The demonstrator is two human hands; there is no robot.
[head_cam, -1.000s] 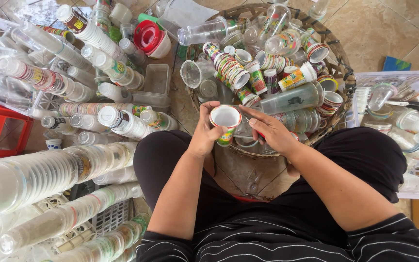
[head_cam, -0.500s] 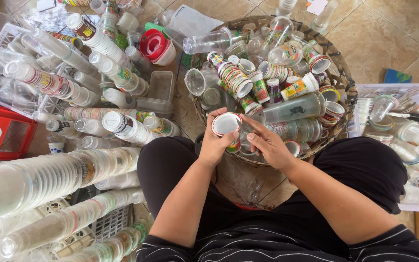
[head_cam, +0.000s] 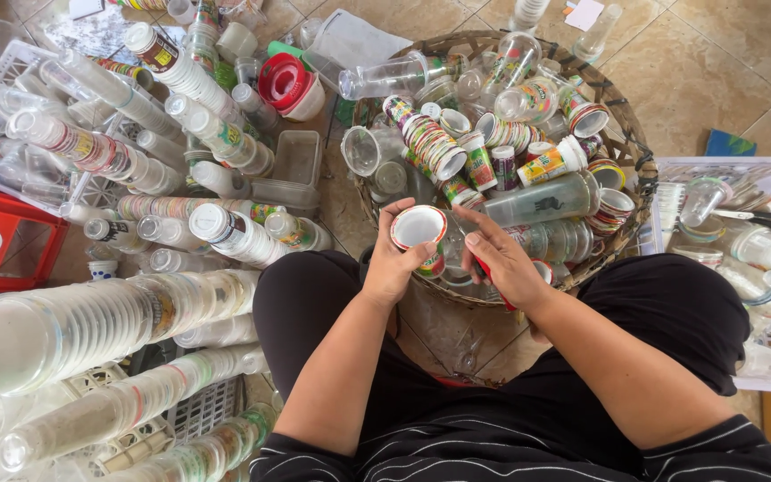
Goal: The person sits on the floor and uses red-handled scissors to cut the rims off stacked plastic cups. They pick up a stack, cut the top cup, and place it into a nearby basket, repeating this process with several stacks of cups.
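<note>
Label-stripping step: left hand (head_cam: 392, 268) clamped around white plastic cup (head_cam: 420, 234), right hand (head_cam: 503, 263) pinching red cutter (head_cam: 484, 270); next likely needs careful slit.

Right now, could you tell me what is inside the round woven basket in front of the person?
The woven basket holds loose and stacked plastic cups, some clear, some with coloured labels. Its bottom is covered by them, and the hands hide the near edge.

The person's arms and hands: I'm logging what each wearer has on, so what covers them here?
Both forearms are bare. The left hand and right hand wear no gloves, and no rings, watch or bracelet show. Short dark sleeves with thin pale stripes end near the elbows, at the bottom edge of the head view. Dark trousers cover the legs below.
</note>
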